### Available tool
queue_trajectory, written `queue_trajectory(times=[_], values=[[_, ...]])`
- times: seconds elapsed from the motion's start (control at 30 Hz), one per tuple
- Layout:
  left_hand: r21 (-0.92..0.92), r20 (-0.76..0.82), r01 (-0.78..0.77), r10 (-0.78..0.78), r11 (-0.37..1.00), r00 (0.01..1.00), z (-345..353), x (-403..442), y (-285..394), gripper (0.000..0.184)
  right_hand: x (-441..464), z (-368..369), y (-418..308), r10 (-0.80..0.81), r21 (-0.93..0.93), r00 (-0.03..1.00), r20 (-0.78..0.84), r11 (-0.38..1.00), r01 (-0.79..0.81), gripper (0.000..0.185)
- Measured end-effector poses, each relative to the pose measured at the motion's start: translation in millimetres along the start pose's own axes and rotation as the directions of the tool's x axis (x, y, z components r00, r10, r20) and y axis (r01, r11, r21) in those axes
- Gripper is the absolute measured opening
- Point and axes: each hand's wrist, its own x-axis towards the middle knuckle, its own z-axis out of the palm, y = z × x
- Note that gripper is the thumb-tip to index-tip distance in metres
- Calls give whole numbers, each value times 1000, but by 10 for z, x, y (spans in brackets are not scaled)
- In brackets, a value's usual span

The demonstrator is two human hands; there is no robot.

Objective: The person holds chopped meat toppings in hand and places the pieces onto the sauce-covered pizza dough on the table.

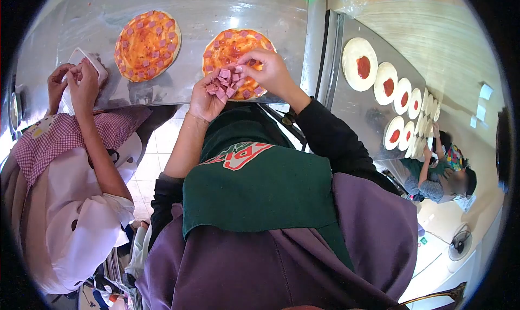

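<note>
Diced ham (223,88) sits heaped in the person's cupped left hand (202,98), seen from the head camera, at the near edge of the sauced pizza (230,43) on the steel table (271,7). The heap looks loose and unevenly stacked; should the left palm tip or its fingers spread, cubes could slide off in a clump, onto the pizza or over the nearby table edge. Cubes seem likely to cling to one another, so a pinch might take several and leave the topping patchy. With the right hand (268,67) so low, a knuckle could smear the sauce.

The left forearm rises toward the table, palm turned up, fingers curled loosely around the heap's side. The right forearm slants in from the right, wrist bent, back of the hand uppermost; its thumb and fingers come together beside the heap, above the pizza. Whether a cube is pinched between them, I cannot tell. Both sleeves end short of the pizza.
</note>
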Motion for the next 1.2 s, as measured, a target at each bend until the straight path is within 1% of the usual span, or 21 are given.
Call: queue_trajectory(times=[0.03,0.17,0.23,0.27,0.33,0.37,0.43,0.47,0.53,0.57,0.63,0.77,0.83,0.87,0.93,1.0,1.03,1.07,1.13,1.17,1.2], values=[[28,7,-6,6,1000,1000,26,-10,4,38,1,7,14,79,153,997,20,985,-81,15],[43,-16,-40,41,998,999,-8,-57,25,42,76,-11,197,41,223,999,-1,974,-39,15],[9,-14,-57,57,998,998,-65,-111,59,41,128,-33,235,81,38,992,-101,996,-77,13],[-24,-14,-70,70,997,997,-94,-141,76,40,175,-45,246,78,38,992,-95,996,-74,13],[-28,-28,-98,97,995,995,-158,-204,99,40,285,-57,224,-69,-261,987,-143,965,29,9],[-31,-42,-118,117,992,992,-190,-237,111,41,328,-43,218,-74,-260,988,-137,965,36,9],[-53,-31,-136,135,989,990,-201,-327,133,41,402,1,207,-180,-520,976,-123,849,91,10],[-74,-18,-147,146,986,989,-205,-369,140,41,442,22,227,-185,-518,976,-117,850,99,10],[-98,-19,-161,160,982,987,-194,-467,141,41,497,89,308,-227,-651,974,-16,741,163,9],[-122,-16,-167,166,978,986,-194,-506,142,42,515,120,355,-233,-649,973,-8,741,172,9],[-137,-29,-186,183,973,983,-252,-573,135,42,531,159,398,-233,-727,970,71,654,210,9],[-143,-33,-219,216,965,976,-365,-680,110,41,500,170,429,-136,-692,981,138,696,193,10],[-135,-33,-232,229,963,973,-366,-732,110,41,510,156,494,-270,-560,960,72,786,263,13],[-122,-36,-235,233,964,972,-368,-757,112,41,511,127,525,-275,-560,958,79,783,271,13],[-129,-20,-240,240,962,971,-407,-805,129,42,510,76,433,-205,-464,978,-32,870,167,16],[-134,-2,-242,243,961,970,-420,-847,136,42,512,49,386,-156,-440,986,-55,891,117,17],[-127,-48,-255,251,959,967,-414,-866,134,42,522,52,366,-103,-412,991,-80,909,61,17],[-119,-94,-268,258,956,962,-409,-891,137,43,536,79,395,-108,-413,991,-77,908,67,17],[-108,-78,-274,267,956,961,-412,-945,149,42,560,155,430,30,-119,999,-31,992,-34,18],[-96,-64,-276,271,956,961,-415,-968,154,42,569,172,446,27,-121,999,-28,992,-31,18],[-97,-64,-279,274,955,960,-420,-992,155,42,579,200,353,28,-194,1000,-12,981,-30,18]])
